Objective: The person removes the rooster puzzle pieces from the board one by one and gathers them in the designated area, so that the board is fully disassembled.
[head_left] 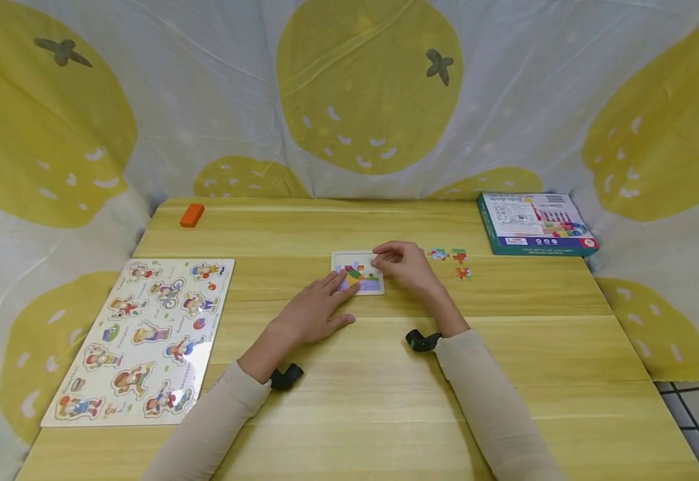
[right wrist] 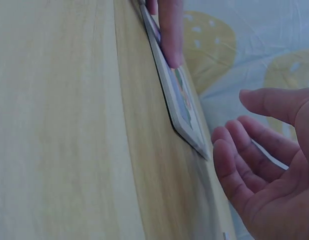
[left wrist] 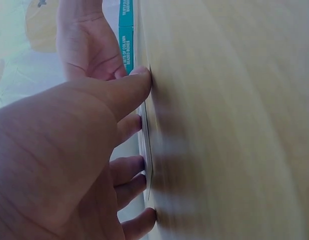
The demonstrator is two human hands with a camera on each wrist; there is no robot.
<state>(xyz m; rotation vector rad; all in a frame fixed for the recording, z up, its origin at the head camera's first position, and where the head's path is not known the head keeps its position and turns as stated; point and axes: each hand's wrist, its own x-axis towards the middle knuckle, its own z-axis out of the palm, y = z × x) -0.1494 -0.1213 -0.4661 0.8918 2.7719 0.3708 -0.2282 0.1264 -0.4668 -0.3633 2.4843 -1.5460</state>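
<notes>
A small framed jigsaw tray point(head_left: 358, 292) lies on the table in the head view, partly filled with colourful pieces. My left hand point(head_left: 313, 310) rests over its lower left part, fingers extended and touching it, thumb off to the side. Close to the tray's upper right corner is my right hand point(head_left: 406, 267), its fingers loosely bent. From the right wrist view, a gap shows between the right hand's thumb point(right wrist: 269, 102) and fingers, and no piece is visible there. Several loose jigsaw pieces point(head_left: 461, 273) lie just right of the right hand.
A large board with cartoon figures point(head_left: 139, 334) lies at the left. An orange block point(head_left: 192, 215) sits at the back left. At the back right is a green-edged box point(head_left: 535, 224). A fruit-print cloth point(head_left: 367, 87) hangs behind the wooden table point(head_left: 361, 414).
</notes>
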